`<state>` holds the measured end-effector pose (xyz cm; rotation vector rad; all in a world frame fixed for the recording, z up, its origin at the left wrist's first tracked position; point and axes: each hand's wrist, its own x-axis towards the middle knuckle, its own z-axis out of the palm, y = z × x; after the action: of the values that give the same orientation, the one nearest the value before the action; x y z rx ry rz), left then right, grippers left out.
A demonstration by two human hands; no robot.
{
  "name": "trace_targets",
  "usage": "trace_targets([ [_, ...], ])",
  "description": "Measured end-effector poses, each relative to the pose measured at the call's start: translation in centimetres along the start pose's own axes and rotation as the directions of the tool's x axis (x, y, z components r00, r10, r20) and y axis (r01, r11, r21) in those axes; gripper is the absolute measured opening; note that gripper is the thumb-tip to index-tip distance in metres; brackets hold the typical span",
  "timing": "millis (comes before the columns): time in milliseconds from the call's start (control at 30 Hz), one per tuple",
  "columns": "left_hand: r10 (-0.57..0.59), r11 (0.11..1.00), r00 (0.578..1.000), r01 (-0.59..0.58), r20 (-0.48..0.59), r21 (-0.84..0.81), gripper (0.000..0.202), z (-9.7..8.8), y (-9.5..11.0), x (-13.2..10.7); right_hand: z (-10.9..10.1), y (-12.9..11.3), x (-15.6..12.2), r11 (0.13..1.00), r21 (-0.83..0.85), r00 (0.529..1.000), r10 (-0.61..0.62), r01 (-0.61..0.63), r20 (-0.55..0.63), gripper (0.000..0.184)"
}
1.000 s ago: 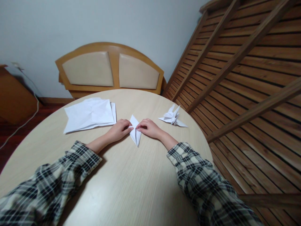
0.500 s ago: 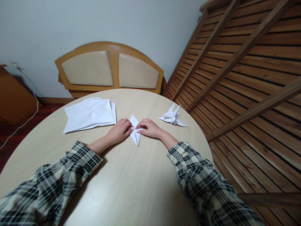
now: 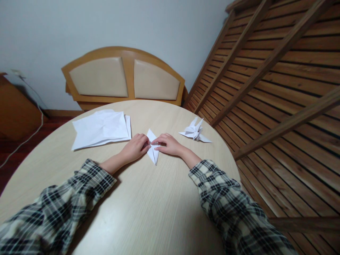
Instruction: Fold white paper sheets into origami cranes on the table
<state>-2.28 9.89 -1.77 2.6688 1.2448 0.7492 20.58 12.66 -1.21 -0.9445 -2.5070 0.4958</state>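
A white folded paper (image 3: 153,155), narrow and diamond-shaped with a slit down its lower half, lies on the table between my hands. My left hand (image 3: 137,146) pinches its left edge with thumb and fingers. From the other side, my right hand (image 3: 169,144) grips the paper near its middle, its index finger reaching over the top. The fingers cover the paper's centre and side edges. Its upper point and lower tip show.
White paper sheets (image 3: 102,128) lie stacked at the left of the round table (image 3: 148,212). Folded paper cranes (image 3: 195,131) sit at the right. Beyond stand a padded headboard (image 3: 130,76) and a slatted wooden frame (image 3: 278,106).
My right fingers have shifted slightly left over the middle of the folded paper. My left hand and the other papers look the same.
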Motion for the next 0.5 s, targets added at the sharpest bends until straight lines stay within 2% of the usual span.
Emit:
trace_targets([
  [300, 0.016, 1.000, 1.000, -0.016, 0.022, 0.001, 0.016, -0.39, 0.28, 0.01, 0.09, 0.15, 0.03, 0.999, -0.041, 1.000, -0.007, 0.007, 0.013, 0.024],
  [500, 0.051, 0.999, 0.997, -0.052, 0.052, 0.011, 0.029, -0.60, 0.30, -0.20, 0.05, 0.10, -0.01, 0.999, -0.038, 1.000, -0.003, 0.004, 0.013, 0.025],
])
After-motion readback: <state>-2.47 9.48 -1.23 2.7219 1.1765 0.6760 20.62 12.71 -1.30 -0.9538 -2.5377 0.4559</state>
